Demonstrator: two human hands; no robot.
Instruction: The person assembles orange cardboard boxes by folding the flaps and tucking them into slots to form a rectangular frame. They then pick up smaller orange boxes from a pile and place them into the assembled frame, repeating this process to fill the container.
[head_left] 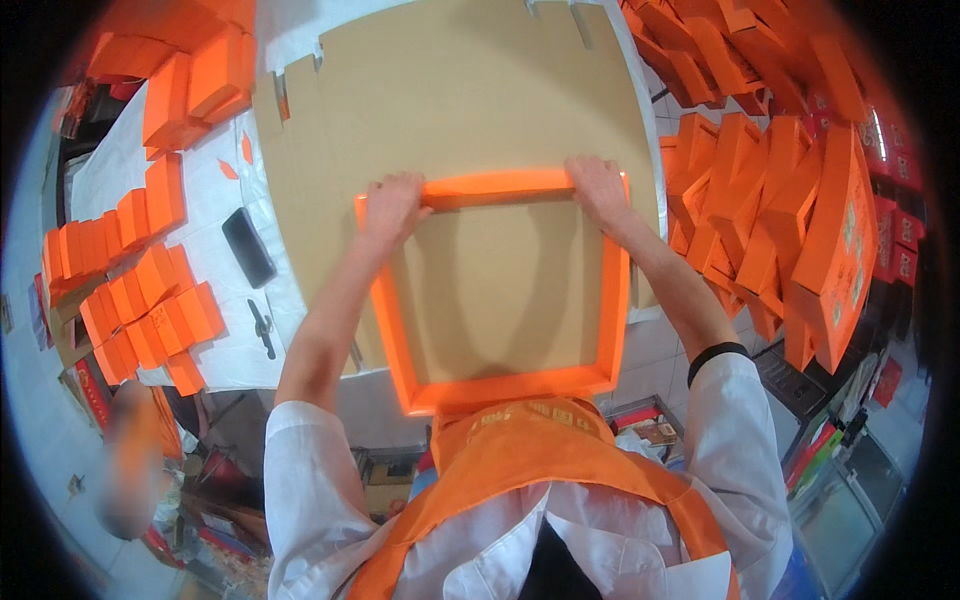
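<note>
An orange four-sided frame with folded rims point(500, 386), perhaps a shallow cardboard box lid, lies at the near edge of a large brown cardboard sheet point(460, 90). Its middle is brown like the sheet, so I cannot tell whether it has a bottom. My left hand point(395, 207) is closed over the far left corner, thumb on the inner side of the rim. At the far right corner my right hand point(600, 190) grips the rim, its fingers curled over the far edge. The near rim lies close against my orange apron point(560, 450).
Left of the sheet, a black phone point(248, 248) and a small dark tool point(262, 328) lie on a white cover point(225, 365). Orange boxes point(150, 310) stand in rows farther left. More orange boxes point(735, 190) are stacked at the right. A blurred person point(130, 460) is at the lower left.
</note>
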